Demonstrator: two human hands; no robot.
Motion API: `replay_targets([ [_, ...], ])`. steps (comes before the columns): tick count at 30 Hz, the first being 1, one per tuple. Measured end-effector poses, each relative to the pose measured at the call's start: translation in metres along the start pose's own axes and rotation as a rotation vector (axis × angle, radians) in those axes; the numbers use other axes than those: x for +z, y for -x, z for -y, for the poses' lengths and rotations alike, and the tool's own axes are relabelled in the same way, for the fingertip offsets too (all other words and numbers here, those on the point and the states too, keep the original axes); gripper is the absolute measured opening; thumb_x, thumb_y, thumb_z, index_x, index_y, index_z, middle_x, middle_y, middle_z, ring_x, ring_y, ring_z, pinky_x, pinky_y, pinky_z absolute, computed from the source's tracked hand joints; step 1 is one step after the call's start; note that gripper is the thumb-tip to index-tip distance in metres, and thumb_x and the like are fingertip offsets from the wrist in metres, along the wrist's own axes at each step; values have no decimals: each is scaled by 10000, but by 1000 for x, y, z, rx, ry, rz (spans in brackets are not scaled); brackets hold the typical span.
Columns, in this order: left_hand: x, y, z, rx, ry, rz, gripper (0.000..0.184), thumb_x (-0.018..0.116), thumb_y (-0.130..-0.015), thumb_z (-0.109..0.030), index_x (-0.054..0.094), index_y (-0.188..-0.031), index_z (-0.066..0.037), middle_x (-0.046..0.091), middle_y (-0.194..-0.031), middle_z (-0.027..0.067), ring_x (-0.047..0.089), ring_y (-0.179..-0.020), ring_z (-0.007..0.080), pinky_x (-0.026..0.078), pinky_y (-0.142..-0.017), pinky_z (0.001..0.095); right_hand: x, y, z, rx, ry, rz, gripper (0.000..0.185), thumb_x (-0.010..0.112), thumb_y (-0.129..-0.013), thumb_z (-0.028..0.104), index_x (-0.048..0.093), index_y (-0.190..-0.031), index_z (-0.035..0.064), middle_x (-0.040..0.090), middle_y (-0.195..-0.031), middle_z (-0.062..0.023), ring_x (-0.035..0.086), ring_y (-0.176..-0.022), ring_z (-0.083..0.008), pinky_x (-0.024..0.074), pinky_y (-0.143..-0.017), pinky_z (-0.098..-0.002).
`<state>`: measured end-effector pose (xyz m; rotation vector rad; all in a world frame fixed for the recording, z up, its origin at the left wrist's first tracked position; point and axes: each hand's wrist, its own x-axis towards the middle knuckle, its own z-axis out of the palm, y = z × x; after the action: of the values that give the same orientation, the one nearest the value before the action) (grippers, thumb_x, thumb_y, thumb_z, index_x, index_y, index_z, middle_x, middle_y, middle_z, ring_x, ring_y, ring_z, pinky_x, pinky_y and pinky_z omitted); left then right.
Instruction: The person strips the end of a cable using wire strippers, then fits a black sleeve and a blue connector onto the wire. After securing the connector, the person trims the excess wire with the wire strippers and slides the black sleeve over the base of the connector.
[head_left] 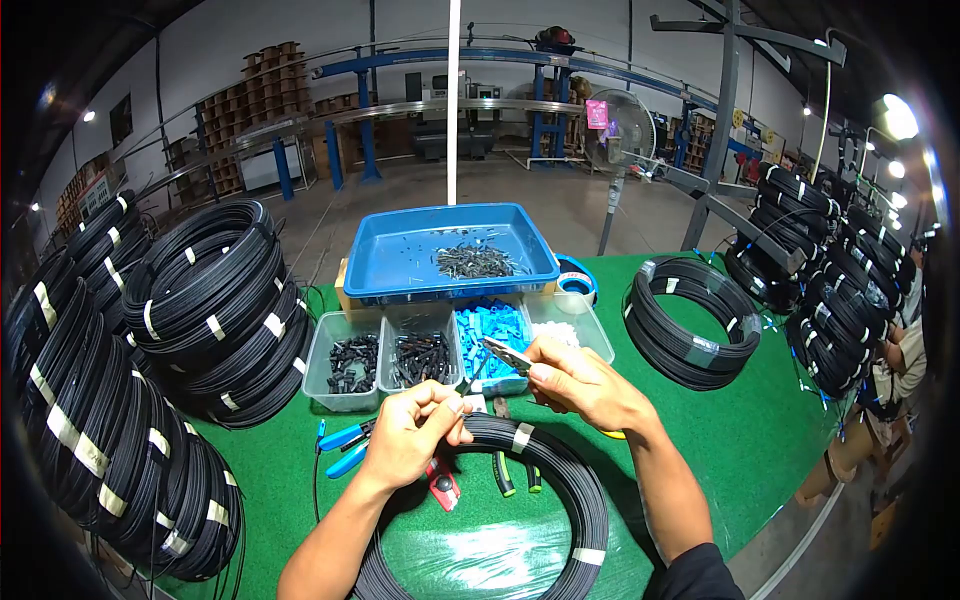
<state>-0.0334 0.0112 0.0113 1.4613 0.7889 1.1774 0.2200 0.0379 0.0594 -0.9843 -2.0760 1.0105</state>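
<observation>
My left hand (420, 425) pinches the end of a thin black cable (468, 388) above the near coil. In my right hand (585, 385) is a metal hand tool (508, 353), its tip pointing up and left, close to the cable end. Beneath both hands, a black cable coil (590, 500) with white tape bands lies on the green table. Inside the coil are a red tool (442, 485) and green-and-black handles (503, 474). Blue-handled pliers (346, 450) rest left of the coil. Whether the tool's jaws touch the cable, I cannot tell.
Clear bins hold black parts (355, 363) and blue connectors (492, 335). Behind them stands a blue tray (375, 245). Stacked coils (205, 275) fill the left; another coil (690, 355) lies right. A fan (618, 135) stands behind, and a person (905, 350) is at far right.
</observation>
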Motion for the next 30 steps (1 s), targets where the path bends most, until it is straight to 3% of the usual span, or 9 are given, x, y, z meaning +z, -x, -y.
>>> replay_targets([
  [30,1,1,0,4,-17,6,225,558,-1021,-160,614,-969,51,598,-689,54,647,-680,152,547,-701,302,-1,0,3,29,85,-8,332,497,-1027,371,545,-1068,45,558,-804,-80,541,-725,-186,434,-667,-368],
])
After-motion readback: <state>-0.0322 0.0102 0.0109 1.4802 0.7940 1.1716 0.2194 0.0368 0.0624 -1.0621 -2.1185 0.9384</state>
